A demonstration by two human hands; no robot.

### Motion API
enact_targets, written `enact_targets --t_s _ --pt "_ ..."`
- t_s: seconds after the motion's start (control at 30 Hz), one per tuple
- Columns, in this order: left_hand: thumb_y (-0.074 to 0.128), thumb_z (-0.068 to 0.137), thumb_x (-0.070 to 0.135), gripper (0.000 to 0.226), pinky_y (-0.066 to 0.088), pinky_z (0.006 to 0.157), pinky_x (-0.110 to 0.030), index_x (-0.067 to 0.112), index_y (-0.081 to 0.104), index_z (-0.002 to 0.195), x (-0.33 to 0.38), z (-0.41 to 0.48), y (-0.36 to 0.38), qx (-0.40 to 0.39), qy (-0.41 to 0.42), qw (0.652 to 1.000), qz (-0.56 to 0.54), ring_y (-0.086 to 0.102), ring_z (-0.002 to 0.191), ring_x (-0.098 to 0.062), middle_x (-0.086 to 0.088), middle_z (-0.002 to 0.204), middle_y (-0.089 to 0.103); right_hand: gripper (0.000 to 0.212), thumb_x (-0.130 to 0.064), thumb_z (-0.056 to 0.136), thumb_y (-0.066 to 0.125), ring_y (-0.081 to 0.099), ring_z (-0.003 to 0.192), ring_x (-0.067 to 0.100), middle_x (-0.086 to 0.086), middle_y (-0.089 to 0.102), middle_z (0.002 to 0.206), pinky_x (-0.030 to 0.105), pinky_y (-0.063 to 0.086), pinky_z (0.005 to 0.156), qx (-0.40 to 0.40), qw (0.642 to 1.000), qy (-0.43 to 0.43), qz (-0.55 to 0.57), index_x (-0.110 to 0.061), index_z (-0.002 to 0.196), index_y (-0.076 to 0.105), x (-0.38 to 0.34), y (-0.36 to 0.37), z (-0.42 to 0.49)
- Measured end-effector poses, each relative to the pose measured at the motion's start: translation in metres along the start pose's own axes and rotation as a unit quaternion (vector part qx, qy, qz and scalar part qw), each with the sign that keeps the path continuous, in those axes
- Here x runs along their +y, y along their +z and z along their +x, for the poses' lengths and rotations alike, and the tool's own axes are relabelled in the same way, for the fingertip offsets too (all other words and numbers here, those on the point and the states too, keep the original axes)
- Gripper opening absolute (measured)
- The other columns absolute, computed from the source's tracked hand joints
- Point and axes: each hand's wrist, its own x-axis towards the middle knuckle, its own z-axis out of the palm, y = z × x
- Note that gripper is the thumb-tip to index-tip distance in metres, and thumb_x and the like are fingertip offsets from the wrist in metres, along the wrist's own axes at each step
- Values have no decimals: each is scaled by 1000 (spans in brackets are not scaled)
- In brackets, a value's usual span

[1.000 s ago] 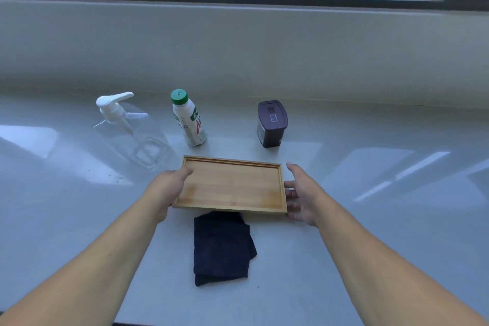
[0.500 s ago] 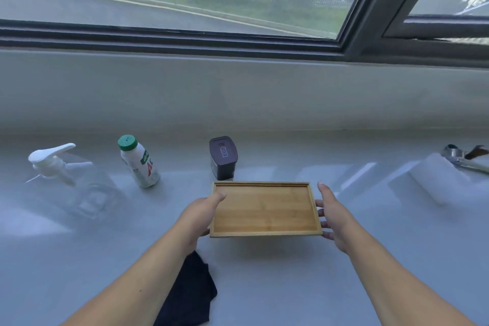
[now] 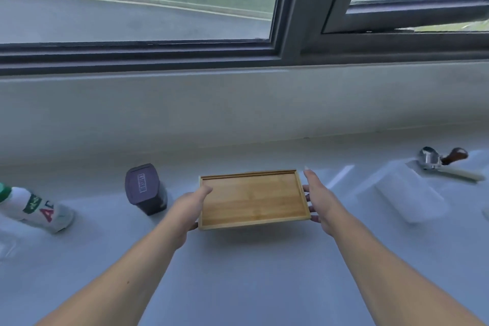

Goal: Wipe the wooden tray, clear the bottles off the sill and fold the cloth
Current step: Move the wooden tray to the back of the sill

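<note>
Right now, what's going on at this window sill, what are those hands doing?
A person holds a wooden tray by its short ends, left hand on one and right hand on the other. The shadow beneath suggests it is lifted just off the sill. The tray is empty. A white bottle with a green cap and a dark container stand to its left, not yet cleared. No cloth is in view.

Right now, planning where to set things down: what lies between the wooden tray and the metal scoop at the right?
In the head view, a translucent white container lies between the wooden tray and the metal scoop.
</note>
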Motion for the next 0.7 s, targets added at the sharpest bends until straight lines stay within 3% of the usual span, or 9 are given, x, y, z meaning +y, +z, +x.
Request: enact_targets --t_s 0.1,0.2,0.27,0.33,0.4,0.47,0.6,0.7 --pt "61 94 62 52 51 105 -52 23 51 127 15 24 13 27 -12 1000 -2 55 117 -30 -5 130 55 78 -86 87 39 73 93 24 6 78 105 36 52 74 -15 1000 -3 -11 -20 109 73 -16 -1 35" --pt "60 92 65 56 52 103 -52 23 48 128 30 50 20 54 -29 998 6 55 114 -30 -6 129 54 99 -92 78 37 65 120 32 9 68 136 46 53 101 -26 999 -2 -31 -16 135 63 -33 3 67" --pt "59 90 68 57 52 101 -50 25 48 125 38 63 23 68 -39 997 11 56 106 -28 -4 122 54 113 -96 67 36 58 131 35 10 60 146 52 47 111 -30 999 -1 -44 -16 144 56 -46 7 81" --pt "58 88 69 54 52 98 -49 26 48 119 46 75 26 79 -44 996 17 53 89 -23 -3 104 54 117 -96 64 36 56 131 34 9 58 148 52 46 113 -27 998 0 -52 -16 147 54 -57 11 95" --pt "59 88 69 52 51 99 -48 25 50 115 52 86 29 85 -41 995 21 52 82 -22 0 91 52 111 -94 73 37 54 131 33 8 56 148 51 45 112 -25 998 -4 -56 -15 149 52 -63 14 110" --pt "58 88 68 50 50 97 -47 25 51 113 58 95 31 87 -37 995 22 52 81 -21 3 90 51 108 -93 77 36 54 131 33 9 56 149 50 45 112 -26 998 -1 -55 -14 150 52 -66 16 122" --pt "55 90 67 41 48 88 -43 27 52 89 64 113 36 93 -28 995 27 48 71 -21 0 81 48 122 -97 59 36 57 131 33 8 60 146 52 43 115 -33 998 18 -46 -16 149 52 -72 20 142" --pt "53 92 68 46 49 90 -44 24 53 103 62 129 39 89 -25 995 34 54 78 -25 -4 87 53 124 -97 57 37 55 131 32 8 58 147 51 42 115 -26 999 19 -43 -16 150 51 -75 23 153"
